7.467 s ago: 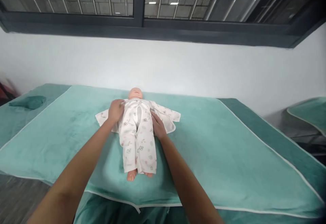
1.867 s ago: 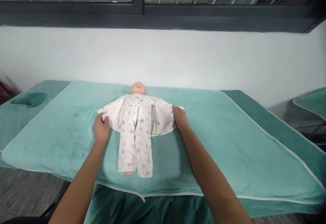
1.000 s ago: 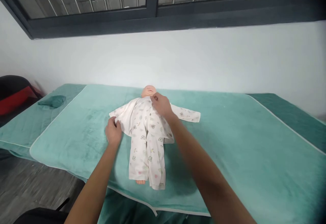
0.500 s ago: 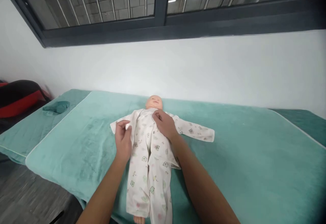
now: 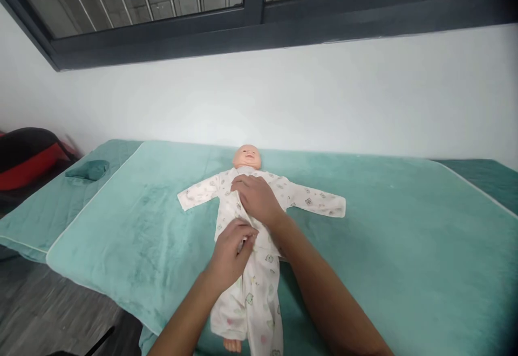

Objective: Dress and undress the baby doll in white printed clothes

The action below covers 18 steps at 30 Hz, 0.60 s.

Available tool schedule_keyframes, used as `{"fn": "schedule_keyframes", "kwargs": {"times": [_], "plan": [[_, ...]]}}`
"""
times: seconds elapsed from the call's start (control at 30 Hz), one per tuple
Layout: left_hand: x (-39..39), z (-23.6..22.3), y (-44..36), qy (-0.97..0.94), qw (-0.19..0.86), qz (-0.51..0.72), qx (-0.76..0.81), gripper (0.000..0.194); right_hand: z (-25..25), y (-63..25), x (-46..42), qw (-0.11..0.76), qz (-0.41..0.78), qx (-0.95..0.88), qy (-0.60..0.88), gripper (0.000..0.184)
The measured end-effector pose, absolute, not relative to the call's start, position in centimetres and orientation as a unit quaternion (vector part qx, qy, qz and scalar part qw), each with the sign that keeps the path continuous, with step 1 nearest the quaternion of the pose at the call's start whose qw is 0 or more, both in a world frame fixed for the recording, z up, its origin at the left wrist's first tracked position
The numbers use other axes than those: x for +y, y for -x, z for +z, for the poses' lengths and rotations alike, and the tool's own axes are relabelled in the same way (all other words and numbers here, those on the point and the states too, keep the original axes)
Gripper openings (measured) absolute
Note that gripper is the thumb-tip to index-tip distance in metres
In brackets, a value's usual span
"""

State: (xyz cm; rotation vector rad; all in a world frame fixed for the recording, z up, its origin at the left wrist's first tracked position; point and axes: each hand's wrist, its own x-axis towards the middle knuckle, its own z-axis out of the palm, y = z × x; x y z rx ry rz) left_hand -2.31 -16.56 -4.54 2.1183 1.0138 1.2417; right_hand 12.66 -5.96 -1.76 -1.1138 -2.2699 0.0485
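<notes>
A baby doll [image 5: 246, 156] lies on its back, head toward the wall, in a white printed baby shirt [image 5: 318, 200] and matching trousers [image 5: 263, 302]. Both sleeves are spread out sideways. My left hand [image 5: 233, 251] is closed in a pinch on the shirt's front edge, low on the belly. Higher up, my right hand [image 5: 257, 198] rests palm down on the chest, its bent fingers gripping the shirt's front near the collar; its fingertips are partly hidden. One bare foot [image 5: 232, 345] shows below a trouser leg.
A green plush cover [image 5: 388, 269] spreads over the bed beneath the doll. At the left lies a green piece with a face hole [image 5: 88, 171], beside a black and red chair [image 5: 32, 159]. A white wall [image 5: 364, 97] and a dark window frame [image 5: 162, 38] rise behind.
My left hand has moved right and down from the sleeve side, bringing the shirt's front across the belly. My right hand has shifted slightly left on the chest. The view has tilted down.
</notes>
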Motion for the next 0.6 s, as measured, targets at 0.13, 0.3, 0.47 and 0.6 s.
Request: {"fn": "schedule_keyframes", "kwargs": {"times": [0.13, 0.3, 0.47, 0.6], "plan": [[-17.8, -7.3, 5.1, -0.679, 0.190, 0.538, 0.462, 0.034, -2.1, -12.9, -5.9, 0.360, 0.052, -0.830, 0.424, 0.026], [-18.6, -9.8, 6.8, -0.619, 0.243, 0.535, 0.521, 0.029, -2.7, -13.1, -6.0, 0.407, 0.017, -0.767, 0.496, 0.029], [-18.8, -9.0, 6.2, -0.583, 0.255, 0.528, 0.563, 0.024, -3.0, -13.0, -6.1, 0.432, -0.038, -0.762, 0.482, 0.027], [-18.9, -8.7, 5.9, -0.563, 0.236, 0.550, 0.570, 0.013, -3.3, -13.6, -5.4, 0.478, 0.036, -0.758, 0.441, 0.027]]}}
